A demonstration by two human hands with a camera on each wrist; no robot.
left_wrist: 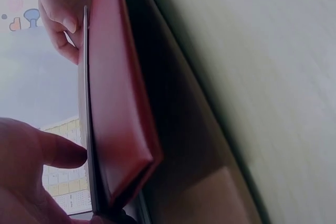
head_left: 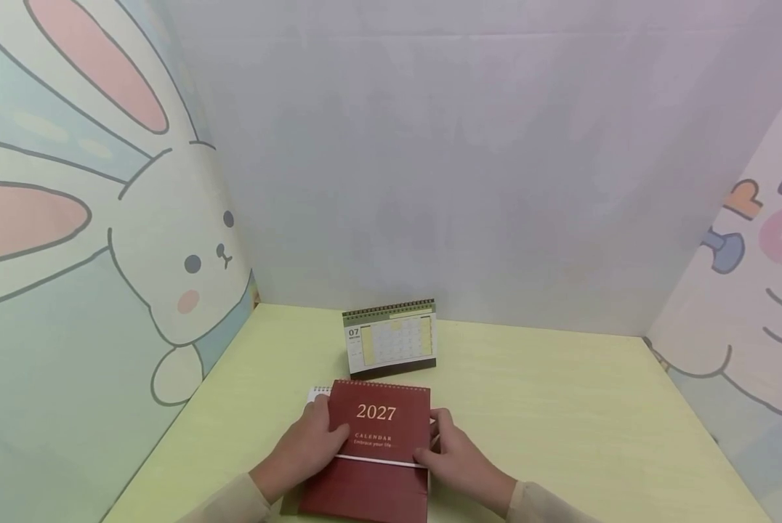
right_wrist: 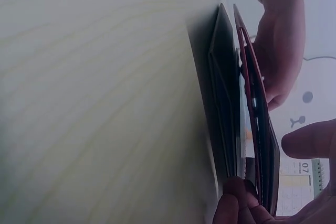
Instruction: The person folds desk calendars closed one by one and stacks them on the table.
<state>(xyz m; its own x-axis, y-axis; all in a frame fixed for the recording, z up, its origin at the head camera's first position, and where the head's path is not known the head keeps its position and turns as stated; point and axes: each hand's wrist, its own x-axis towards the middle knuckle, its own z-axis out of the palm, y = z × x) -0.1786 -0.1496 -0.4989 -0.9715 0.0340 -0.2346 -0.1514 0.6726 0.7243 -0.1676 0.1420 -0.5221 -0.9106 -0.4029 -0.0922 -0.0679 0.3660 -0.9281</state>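
Note:
Both hands hold a dark red desk calendar (head_left: pixel 381 401) marked 2027, tilted, with a spiral along its top edge. My left hand (head_left: pixel 304 444) grips its left side, thumb on the front. At the right side, my right hand (head_left: pixel 464 459) has its thumb on the lower front and its fingers curled behind the edge. A red panel (head_left: pixel 368 490) extends below a white strip. Part of a white spiral-bound calendar (head_left: pixel 319 392) peeks out behind the upper left corner. The right wrist view shows several layered boards (right_wrist: pixel 223 87) beside the right fingertips (right_wrist: pixel 234 187).
Behind the red calendar, another desk calendar (head_left: pixel 391 341) stands upright on the pale yellow table (head_left: pixel 561 421), showing a page marked 07. A plain pale backdrop (head_left: pixel 456 167) rises at the rear. Cartoon-printed panels (head_left: pixel 162 247) flank the table.

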